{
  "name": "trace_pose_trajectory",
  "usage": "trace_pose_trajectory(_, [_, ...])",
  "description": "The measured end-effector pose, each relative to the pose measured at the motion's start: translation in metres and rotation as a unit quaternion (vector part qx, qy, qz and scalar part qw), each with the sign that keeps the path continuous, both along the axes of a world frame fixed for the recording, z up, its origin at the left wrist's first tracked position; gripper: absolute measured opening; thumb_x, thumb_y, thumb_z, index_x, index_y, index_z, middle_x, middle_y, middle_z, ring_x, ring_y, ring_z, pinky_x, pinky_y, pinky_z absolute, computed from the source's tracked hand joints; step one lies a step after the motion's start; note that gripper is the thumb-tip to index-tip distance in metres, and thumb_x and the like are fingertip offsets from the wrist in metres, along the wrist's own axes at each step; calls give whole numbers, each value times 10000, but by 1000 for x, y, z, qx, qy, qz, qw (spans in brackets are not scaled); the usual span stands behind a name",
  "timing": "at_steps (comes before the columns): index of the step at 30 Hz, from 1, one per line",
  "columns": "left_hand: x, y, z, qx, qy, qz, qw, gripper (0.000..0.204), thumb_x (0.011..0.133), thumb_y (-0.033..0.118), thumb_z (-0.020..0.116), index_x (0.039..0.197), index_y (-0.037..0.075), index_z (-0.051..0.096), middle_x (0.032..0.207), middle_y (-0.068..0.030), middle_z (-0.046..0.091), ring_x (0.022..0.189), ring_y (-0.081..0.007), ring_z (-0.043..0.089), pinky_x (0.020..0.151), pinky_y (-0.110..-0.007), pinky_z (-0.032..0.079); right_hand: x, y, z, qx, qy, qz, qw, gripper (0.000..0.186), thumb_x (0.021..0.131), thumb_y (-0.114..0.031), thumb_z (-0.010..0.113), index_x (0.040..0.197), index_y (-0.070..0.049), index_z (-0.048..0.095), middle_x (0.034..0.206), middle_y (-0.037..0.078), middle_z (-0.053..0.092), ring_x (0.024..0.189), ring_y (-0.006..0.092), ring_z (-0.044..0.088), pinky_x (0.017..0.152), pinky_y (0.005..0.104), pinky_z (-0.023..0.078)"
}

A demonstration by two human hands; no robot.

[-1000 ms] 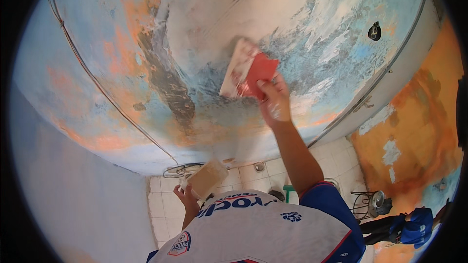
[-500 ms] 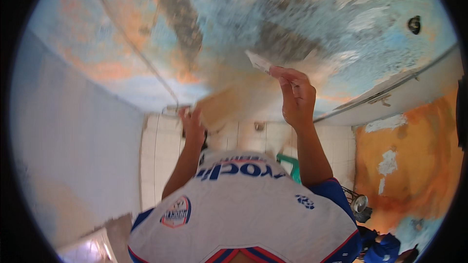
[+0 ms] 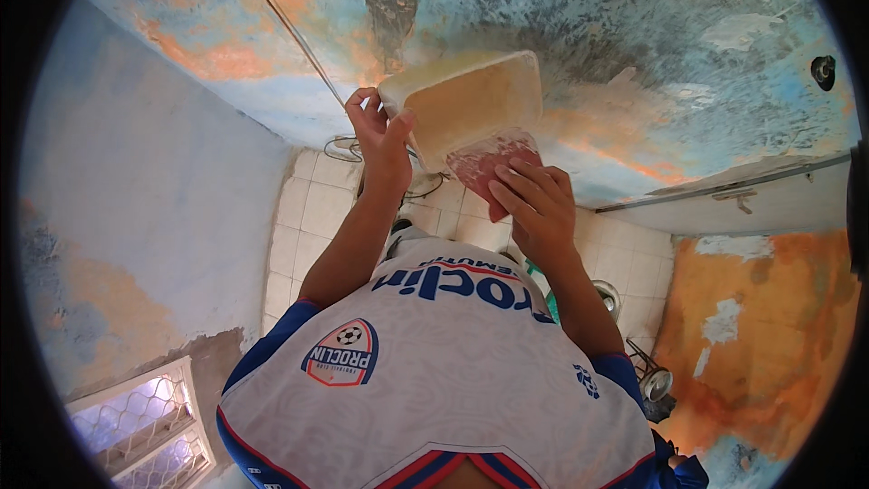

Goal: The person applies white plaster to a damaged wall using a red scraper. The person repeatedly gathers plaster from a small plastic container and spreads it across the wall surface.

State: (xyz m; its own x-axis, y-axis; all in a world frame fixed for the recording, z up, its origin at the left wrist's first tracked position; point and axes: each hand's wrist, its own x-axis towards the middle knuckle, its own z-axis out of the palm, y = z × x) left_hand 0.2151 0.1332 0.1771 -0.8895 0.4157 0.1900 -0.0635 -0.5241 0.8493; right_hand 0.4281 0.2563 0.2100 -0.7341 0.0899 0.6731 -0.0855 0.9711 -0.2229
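Note:
My left hand [image 3: 380,140] grips the left end of a pale rectangular plastic tub [image 3: 520,81], thumb on the inner side and fingers behind. The tub is tilted, and its tan inside faces me. In my right hand [image 3: 543,204] is a flat dark-red putty spreader [image 3: 489,161], smeared with white. My fingers lie across its face; the thumb is mostly hidden. The spreader's upper edge is at the tub's lower rim; whether they touch I cannot tell. Beyond both is a patchy wall [image 3: 625,54] of blue, orange and grey with white smears.
A thin cable [image 3: 288,23] runs down the wall at the left. A small black fitting [image 3: 823,72] sits on it at the right. White floor tiles [image 3: 303,208] show below. A barred window [image 3: 145,417] is at lower left, an orange wall [image 3: 778,326] at right.
My left hand has raised the tub and tipped its inside toward me. My right hand has brought the spreader down from in front of the wall to the tub's lower edge, turning its red face toward me.

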Motion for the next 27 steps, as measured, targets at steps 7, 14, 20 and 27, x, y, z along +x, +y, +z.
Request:
trace_pose_trajectory(7, [-9,-6,5,21,18,-5,1000,734,740,107,749,1322,120,302,1276,-125,471,1135,-206,484,964,-372,468,20,21,45,-22,85,6,996,316,752,-31,687,1057,-112,714,1112,59,727,1065,262,680,848,412,484])
trace_pose_trajectory(14, [2,-4,27,-3,47,-47,998,777,699,138,778,1315,107,305,1284,-131,494,1145,-220,491,973,-381,469,-55,36,59,-5,-135,52,989,301,814,40,608,1079,-76,692,1076,124,714,984,346,661,860,427,521])
trace_pose_trajectory(20, [-10,-8,30,-21,82,-42,996,777,693,152,787,1301,104,306,1279,-139,502,1138,-222,495,959,-379,481,-90,32,56,-57,-242,81,965,367,798,89,575,1122,-49,680,1072,173,702,1009,377,646,898,451,503])
trace_pose_trajectory(27, [-18,-12,24,-16,49,-56,997,769,701,145,788,1294,103,301,1270,-155,503,1122,-219,509,939,-381,497,-99,28,56,-89,-241,113,960,359,823,98,557,1138,-33,667,1100,163,712,1035,370,647,889,448,509])
